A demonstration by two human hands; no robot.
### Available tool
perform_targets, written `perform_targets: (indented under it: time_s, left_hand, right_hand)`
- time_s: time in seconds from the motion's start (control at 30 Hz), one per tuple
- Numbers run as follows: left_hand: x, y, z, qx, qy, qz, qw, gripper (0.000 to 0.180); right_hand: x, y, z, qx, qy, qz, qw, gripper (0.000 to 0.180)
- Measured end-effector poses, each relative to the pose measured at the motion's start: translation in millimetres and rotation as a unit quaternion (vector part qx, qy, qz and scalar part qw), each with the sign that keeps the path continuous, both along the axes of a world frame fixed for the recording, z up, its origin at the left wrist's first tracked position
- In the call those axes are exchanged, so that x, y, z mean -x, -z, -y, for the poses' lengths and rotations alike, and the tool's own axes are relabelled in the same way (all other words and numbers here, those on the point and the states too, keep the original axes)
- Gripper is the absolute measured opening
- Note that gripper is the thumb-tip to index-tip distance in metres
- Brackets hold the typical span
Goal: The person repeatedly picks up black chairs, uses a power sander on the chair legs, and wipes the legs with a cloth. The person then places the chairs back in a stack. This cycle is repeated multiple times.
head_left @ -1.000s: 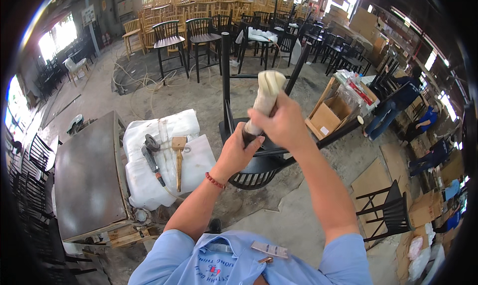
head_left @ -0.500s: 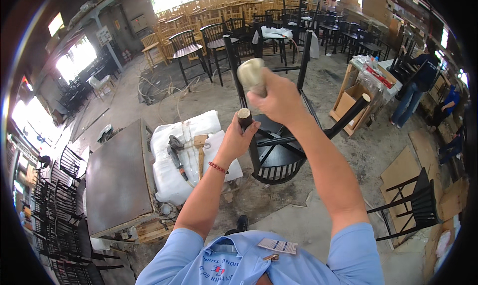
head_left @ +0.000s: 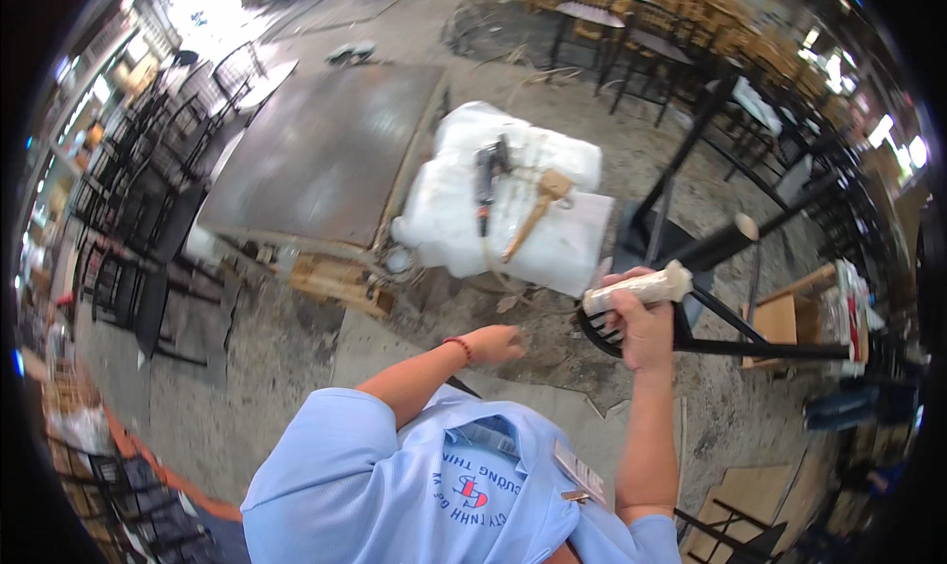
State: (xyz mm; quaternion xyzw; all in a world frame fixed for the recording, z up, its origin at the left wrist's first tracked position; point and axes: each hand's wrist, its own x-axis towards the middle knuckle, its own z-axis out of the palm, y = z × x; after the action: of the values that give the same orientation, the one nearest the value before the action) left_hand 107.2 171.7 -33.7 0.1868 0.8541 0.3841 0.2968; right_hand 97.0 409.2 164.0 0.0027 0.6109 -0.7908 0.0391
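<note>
My right hand (head_left: 643, 329) is closed round a pale cream, bottle-like cylinder (head_left: 651, 288) with a flared end pointing right; its exact kind is unclear. Just beyond it an overturned black chair (head_left: 705, 253) has its legs up, and one leg tip shows bare wood. The slatted back lies low, partly hidden behind my right hand. My left hand (head_left: 498, 345) hangs in front of my body, away from the chair. Its fingers are blurred and look partly curled, with no object visible in them.
Left of the chair, a white padded cover (head_left: 449, 194) carries a wooden mallet (head_left: 541, 212) and a corded power tool (head_left: 485, 179). Beside it stands a dark-topped table (head_left: 321, 150). Black chairs (head_left: 158, 288) crowd the left side. A small workbench (head_left: 794, 313) stands beyond the overturned chair.
The view has swung left. My left hand has let go of the chair leg and dropped toward my body. My right hand has lowered from above the legs, still gripping the pale cylinder.
</note>
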Motion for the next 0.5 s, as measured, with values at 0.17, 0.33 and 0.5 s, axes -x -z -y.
perform_targets:
  time_s: [0.17,0.33,0.5]
  left_hand:
    - [-78.2,65.1,182.9,0.133,-0.179,0.198,0.955,0.047]
    - [-145.7,81.5,318.5,0.209,-0.515,0.214,0.803,0.047]
    - [-173.6,87.3,363.4,0.092,-0.642,0.292,0.703,0.046]
  right_hand:
    - [53.2,96.9,133.4,0.117,-0.156,0.211,0.958,0.028]
    - [95.7,155.8,274.1,-0.023,-0.173,0.200,0.964,0.020]
    - [125.2,211.4,352.4,-0.180,-0.191,0.021,0.965,0.018]
